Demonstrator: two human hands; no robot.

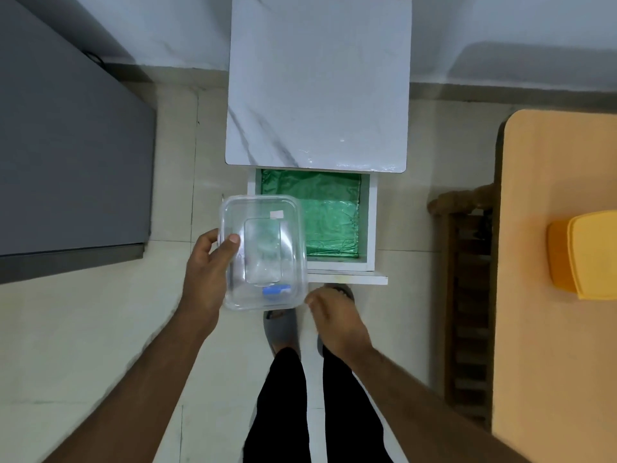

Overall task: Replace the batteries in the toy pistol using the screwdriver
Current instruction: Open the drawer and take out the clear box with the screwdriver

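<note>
My left hand (208, 272) grips the left rim of a clear lidded plastic box (263, 252), held above the floor in front of an open drawer (365, 222). A small blue object (275, 291) lies inside the box near its front wall; I cannot tell what it is. My right hand (334, 317) hangs just right of the box's front corner, fingers loosely curled, holding nothing. No toy pistol or screwdriver is recognisable in view.
The drawer is lined with green foil (330, 215) and belongs to a small white marble-top cabinet (317, 81). A grey appliance (66, 145) stands at left. An orange table (561, 262) with a yellow container (584, 252) and a wooden chair (467, 295) are at right.
</note>
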